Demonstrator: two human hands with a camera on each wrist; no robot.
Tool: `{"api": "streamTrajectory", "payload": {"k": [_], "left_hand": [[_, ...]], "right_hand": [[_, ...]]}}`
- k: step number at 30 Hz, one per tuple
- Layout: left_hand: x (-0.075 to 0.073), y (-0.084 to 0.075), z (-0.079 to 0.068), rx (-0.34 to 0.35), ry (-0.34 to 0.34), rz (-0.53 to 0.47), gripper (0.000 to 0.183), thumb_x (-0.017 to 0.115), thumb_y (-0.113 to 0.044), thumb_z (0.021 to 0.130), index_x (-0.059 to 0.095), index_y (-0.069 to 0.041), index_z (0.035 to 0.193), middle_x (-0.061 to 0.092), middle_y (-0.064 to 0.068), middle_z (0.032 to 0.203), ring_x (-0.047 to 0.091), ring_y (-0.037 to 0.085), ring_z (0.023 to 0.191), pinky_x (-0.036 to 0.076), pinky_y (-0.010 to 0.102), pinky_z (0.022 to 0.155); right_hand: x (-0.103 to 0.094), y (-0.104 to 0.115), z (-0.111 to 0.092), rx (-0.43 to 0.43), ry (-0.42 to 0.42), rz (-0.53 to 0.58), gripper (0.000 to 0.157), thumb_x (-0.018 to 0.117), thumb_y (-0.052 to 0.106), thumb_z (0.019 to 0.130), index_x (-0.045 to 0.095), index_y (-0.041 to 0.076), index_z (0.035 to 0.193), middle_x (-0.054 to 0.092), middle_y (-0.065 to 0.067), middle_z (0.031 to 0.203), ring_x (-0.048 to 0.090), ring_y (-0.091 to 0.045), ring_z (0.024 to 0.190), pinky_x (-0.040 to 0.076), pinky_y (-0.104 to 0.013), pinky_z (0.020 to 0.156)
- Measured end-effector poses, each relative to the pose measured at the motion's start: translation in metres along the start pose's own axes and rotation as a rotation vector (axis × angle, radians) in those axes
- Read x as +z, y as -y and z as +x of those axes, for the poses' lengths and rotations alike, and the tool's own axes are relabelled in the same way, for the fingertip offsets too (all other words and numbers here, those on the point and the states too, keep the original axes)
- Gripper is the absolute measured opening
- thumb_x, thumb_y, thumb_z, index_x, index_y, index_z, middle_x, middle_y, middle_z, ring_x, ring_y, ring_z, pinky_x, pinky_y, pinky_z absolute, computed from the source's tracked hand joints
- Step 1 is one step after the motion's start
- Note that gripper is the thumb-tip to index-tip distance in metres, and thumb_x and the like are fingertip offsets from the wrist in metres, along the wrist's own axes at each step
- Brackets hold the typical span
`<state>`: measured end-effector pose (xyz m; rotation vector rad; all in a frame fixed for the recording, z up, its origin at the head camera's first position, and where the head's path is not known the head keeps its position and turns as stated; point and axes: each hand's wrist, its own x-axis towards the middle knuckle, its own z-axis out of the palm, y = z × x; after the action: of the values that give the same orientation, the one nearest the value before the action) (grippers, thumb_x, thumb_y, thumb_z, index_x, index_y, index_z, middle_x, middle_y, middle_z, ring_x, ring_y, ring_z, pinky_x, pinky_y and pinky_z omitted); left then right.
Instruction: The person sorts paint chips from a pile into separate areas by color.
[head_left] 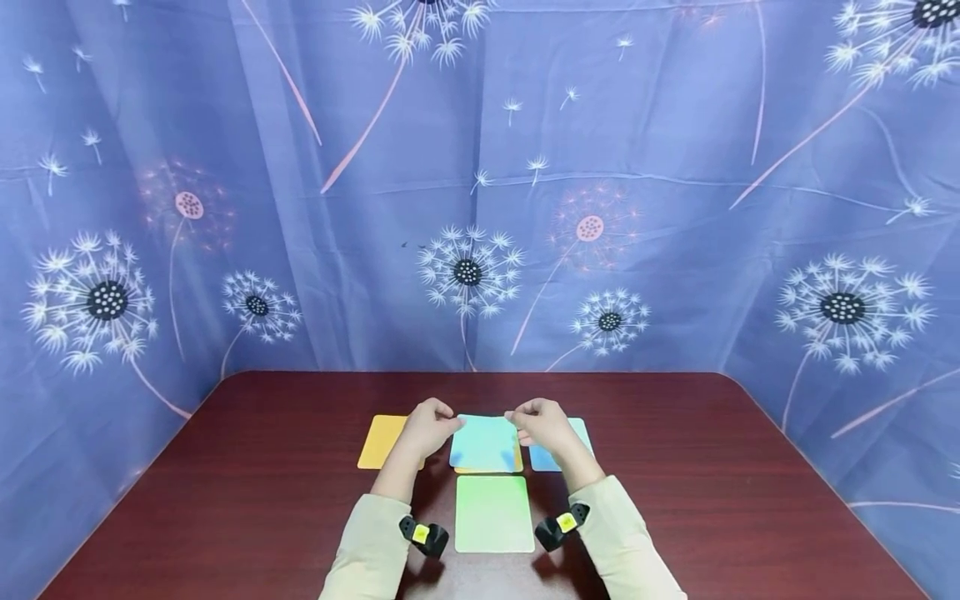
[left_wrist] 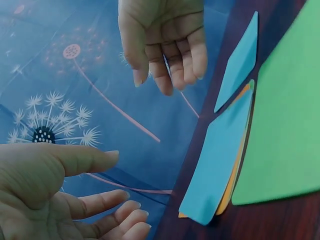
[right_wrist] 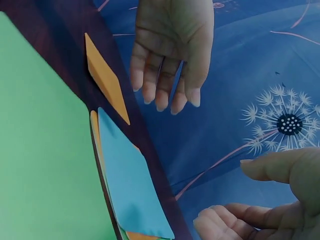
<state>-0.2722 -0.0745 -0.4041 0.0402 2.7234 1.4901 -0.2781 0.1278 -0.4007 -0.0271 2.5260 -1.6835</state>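
Observation:
A light blue card [head_left: 483, 443] lies on the table on top of an orange card [left_wrist: 229, 192], whose edge shows beneath it. My left hand [head_left: 427, 430] hovers by its far left corner, thumb and fingers apart with nothing between them. By the far right corner hovers my right hand [head_left: 543, 425], fingers loosely bent and holding nothing. Both wrist views show the hands raised off the cards. Partly behind the left hand is another orange card [head_left: 381, 442]; a second blue card [head_left: 581, 433] is partly covered by the right hand. Nearest me lies a green card [head_left: 493, 515].
The dark red-brown table [head_left: 225, 500] reaches back to a blue curtain [head_left: 375, 275] with a dandelion print, which also borders both sides. A black camera on a strap [head_left: 426, 535] sits on the left wrist, and a similar camera [head_left: 558, 528] on the right.

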Motion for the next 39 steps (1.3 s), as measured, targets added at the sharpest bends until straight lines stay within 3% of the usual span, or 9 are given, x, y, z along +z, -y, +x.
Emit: {"api": "streamTrajectory", "payload": {"k": [9,16,22,34,39], "left_hand": [[0.013,0.006,0.006,-0.008,-0.052,-0.007,0.034,0.065,-0.019,0.089,0.057,0.005,0.112,0.060,0.016,0.101,0.058,0.028,0.090,0.050,0.043,0.077],[0.016,0.012,0.008,-0.020,-0.089,-0.016,0.035,0.065,-0.018,0.089,0.056,0.005,0.115,0.060,0.020,0.108,0.058,0.036,0.101,0.049,0.047,0.084],[0.016,0.013,0.009,-0.026,-0.047,-0.018,0.038,0.063,-0.017,0.091,0.055,0.007,0.119,0.060,0.021,0.109,0.058,0.036,0.102,0.049,0.048,0.085],[0.019,0.011,0.007,-0.022,0.038,0.022,0.042,0.064,-0.016,0.090,0.051,0.009,0.122,0.056,0.018,0.105,0.054,0.029,0.093,0.048,0.043,0.076],[0.020,0.012,0.006,-0.031,0.040,0.025,0.040,0.064,-0.015,0.090,0.051,0.008,0.120,0.056,0.020,0.109,0.055,0.031,0.098,0.049,0.046,0.080]], "right_hand": [[0.008,-0.002,0.006,0.055,-0.032,0.034,0.035,0.060,0.018,0.093,0.056,-0.010,0.113,0.060,-0.024,0.106,0.063,-0.033,0.090,0.056,-0.040,0.080],[0.010,-0.008,0.010,0.075,-0.029,0.020,0.037,0.060,0.021,0.093,0.056,-0.010,0.114,0.059,-0.025,0.107,0.062,-0.031,0.091,0.056,-0.038,0.079],[0.010,-0.010,0.009,0.081,-0.025,-0.007,0.034,0.058,0.019,0.094,0.057,-0.010,0.112,0.061,-0.023,0.102,0.063,-0.028,0.086,0.056,-0.037,0.077],[0.014,-0.012,0.007,0.104,0.027,0.073,0.034,0.059,0.016,0.093,0.052,-0.011,0.112,0.054,-0.016,0.084,0.054,-0.019,0.064,0.053,-0.031,0.063],[0.015,-0.012,0.006,0.109,0.040,0.063,0.037,0.059,0.016,0.092,0.052,-0.012,0.114,0.055,-0.015,0.083,0.057,-0.020,0.067,0.054,-0.032,0.064]]}}
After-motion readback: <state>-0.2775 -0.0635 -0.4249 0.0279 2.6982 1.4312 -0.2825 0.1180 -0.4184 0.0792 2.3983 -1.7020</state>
